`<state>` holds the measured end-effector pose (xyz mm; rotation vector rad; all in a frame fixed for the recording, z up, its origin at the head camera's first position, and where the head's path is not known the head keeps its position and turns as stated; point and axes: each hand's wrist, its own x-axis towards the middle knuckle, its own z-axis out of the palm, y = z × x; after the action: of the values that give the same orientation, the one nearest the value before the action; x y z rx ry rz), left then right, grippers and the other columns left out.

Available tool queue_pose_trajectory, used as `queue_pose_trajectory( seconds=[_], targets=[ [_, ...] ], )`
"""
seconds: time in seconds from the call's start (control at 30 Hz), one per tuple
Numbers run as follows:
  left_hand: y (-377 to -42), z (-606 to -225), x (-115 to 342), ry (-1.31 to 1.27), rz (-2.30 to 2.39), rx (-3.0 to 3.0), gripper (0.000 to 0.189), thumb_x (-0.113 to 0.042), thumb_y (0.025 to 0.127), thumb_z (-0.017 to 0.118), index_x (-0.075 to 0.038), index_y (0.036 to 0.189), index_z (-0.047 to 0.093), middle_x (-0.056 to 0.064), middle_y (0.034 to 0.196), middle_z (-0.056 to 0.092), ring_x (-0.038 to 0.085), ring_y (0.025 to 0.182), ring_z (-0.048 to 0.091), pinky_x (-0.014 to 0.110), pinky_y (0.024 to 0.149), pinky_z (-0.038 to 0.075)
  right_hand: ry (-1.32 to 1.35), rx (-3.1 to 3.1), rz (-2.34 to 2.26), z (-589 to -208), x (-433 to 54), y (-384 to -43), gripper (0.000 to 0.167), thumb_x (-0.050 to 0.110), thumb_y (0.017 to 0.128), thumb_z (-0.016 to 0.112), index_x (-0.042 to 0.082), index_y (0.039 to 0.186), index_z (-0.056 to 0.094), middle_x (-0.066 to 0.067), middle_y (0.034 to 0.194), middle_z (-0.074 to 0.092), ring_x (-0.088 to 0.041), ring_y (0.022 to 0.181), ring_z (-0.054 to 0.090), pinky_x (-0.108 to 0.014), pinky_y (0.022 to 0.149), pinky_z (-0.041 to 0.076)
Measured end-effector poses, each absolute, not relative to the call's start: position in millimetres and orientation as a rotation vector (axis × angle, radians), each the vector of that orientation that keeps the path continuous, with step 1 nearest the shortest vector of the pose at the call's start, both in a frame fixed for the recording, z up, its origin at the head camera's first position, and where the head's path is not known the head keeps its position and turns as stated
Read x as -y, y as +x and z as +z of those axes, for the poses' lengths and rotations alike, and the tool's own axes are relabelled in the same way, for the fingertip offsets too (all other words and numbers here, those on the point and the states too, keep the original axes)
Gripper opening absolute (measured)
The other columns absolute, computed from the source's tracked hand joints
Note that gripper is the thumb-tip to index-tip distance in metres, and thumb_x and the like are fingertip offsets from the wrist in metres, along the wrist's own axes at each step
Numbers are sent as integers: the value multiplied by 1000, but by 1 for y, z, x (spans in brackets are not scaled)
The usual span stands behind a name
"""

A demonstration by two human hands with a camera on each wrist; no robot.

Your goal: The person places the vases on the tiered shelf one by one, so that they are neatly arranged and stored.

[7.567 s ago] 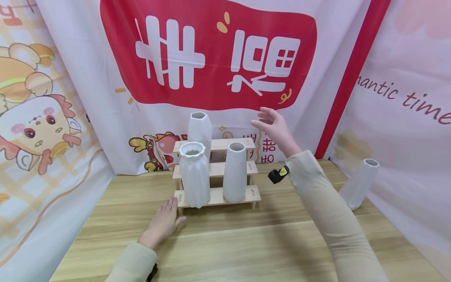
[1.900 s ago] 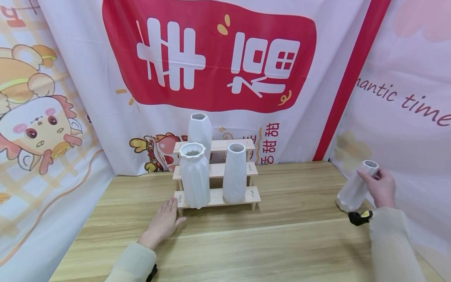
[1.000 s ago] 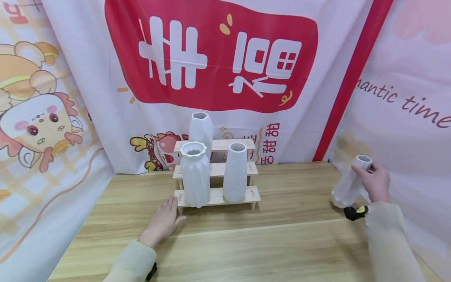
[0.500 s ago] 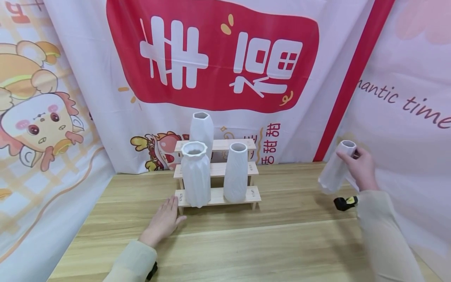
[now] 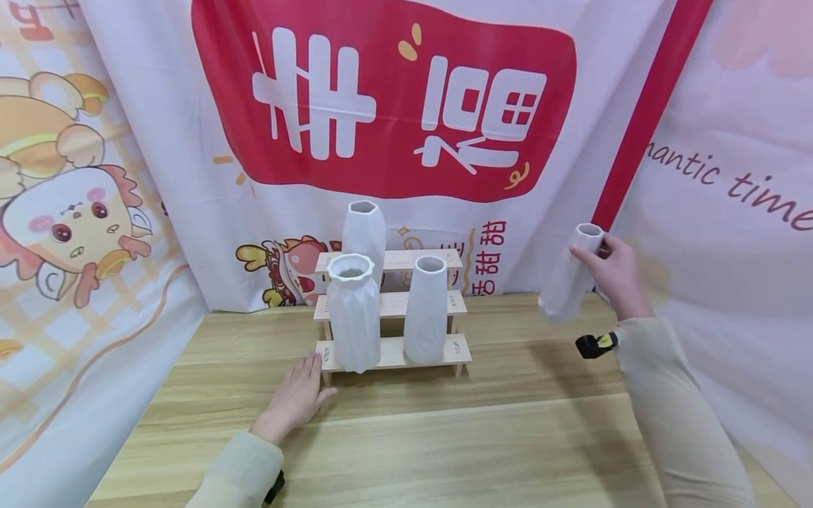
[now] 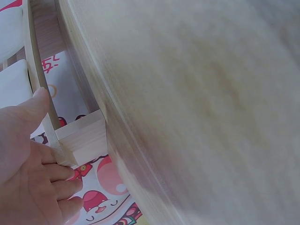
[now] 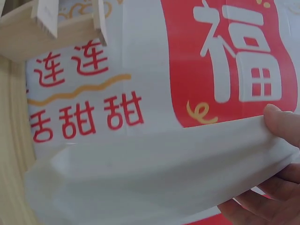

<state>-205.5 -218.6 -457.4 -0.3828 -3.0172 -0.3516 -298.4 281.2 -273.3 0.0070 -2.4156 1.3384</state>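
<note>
My right hand (image 5: pixel 615 271) grips a white faceted vase (image 5: pixel 565 276) near its mouth, holding it tilted above the table at the right. In the right wrist view, thumb and fingers wrap around the vase (image 7: pixel 154 171). My left hand (image 5: pixel 293 398) lies with straight fingers against the left end of the lowest step of a three-step wooden rack (image 5: pixel 390 354); the left wrist view shows the hand (image 6: pixel 33 173) touching it. A ruffle-mouthed white vase (image 5: pixel 354 321) and a smooth tapered white vase (image 5: pixel 425 310) stand on the lowest step. A white angular vase (image 5: pixel 363 236) stands on the top step.
The wooden table (image 5: pixel 406 451) runs up to a printed cloth backdrop (image 5: pixel 508 247) behind the rack. More printed cloth hangs at the left and right sides. The held vase casts no contact with the rack, which stands well to its left.
My right hand went from beside the rack to the vase at the far right, gripped it, and lifted it up and leftward. My left hand stayed at the rack.
</note>
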Motion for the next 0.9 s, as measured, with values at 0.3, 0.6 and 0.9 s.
queue_pose_trajectory(
  seconds=[0.3, 0.6, 0.9],
  targets=[
    [-205, -457, 218, -384, -348, 3027, 73, -32, 93, 53, 18, 136, 22, 36, 140, 21, 49, 128, 22, 55, 106, 17, 81, 2431, 1380, -259, -250, -305, 68, 46, 83, 63, 1, 132, 45, -20, 124, 49, -35, 106, 48, -52, 90, 44],
    [-206, -459, 217, -378, -359, 3026, 73, -32, 93, 53, 18, 136, 21, 36, 140, 20, 49, 128, 21, 56, 106, 17, 105, 2422, 1423, -251, -224, -310, 69, 47, 81, 66, 10, 135, 44, -12, 127, 51, -29, 106, 51, -51, 90, 44],
    [-205, -456, 217, -389, -356, 3032, 74, -32, 93, 53, 18, 136, 20, 36, 141, 20, 48, 128, 21, 55, 106, 18, 176, 2395, 1425, -246, -203, -321, 67, 47, 79, 67, 11, 132, 46, -8, 125, 53, -26, 103, 54, -49, 86, 47]
  ],
)
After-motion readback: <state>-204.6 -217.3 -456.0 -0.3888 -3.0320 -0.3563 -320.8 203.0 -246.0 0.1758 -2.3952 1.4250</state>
